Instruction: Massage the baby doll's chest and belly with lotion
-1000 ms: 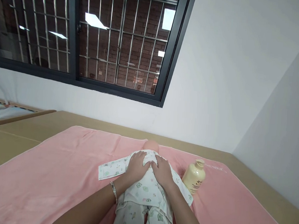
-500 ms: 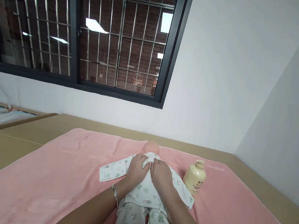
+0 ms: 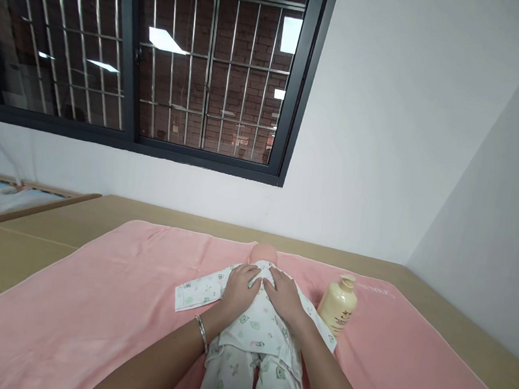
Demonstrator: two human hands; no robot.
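Pressing our left hand [image 3: 239, 289] and right hand [image 3: 284, 295] flat, fingers spread, on the chest of the doll [image 3: 256, 326] — lying face-up on the pink towel [image 3: 98, 302] — we risk an elbow toppling the lotion bottle [image 3: 338, 304] standing just beside it.

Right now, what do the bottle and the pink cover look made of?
Bottle: probably plastic, cream, smooth with a slight sheen. Pink cover: seemingly soft terry or fleece cloth, matte and slightly fuzzy, with a stitched hem.

Bottle [image 3: 338, 304] crowds the doll's [image 3: 253, 332] right; towel [image 3: 98, 302] left lies open.
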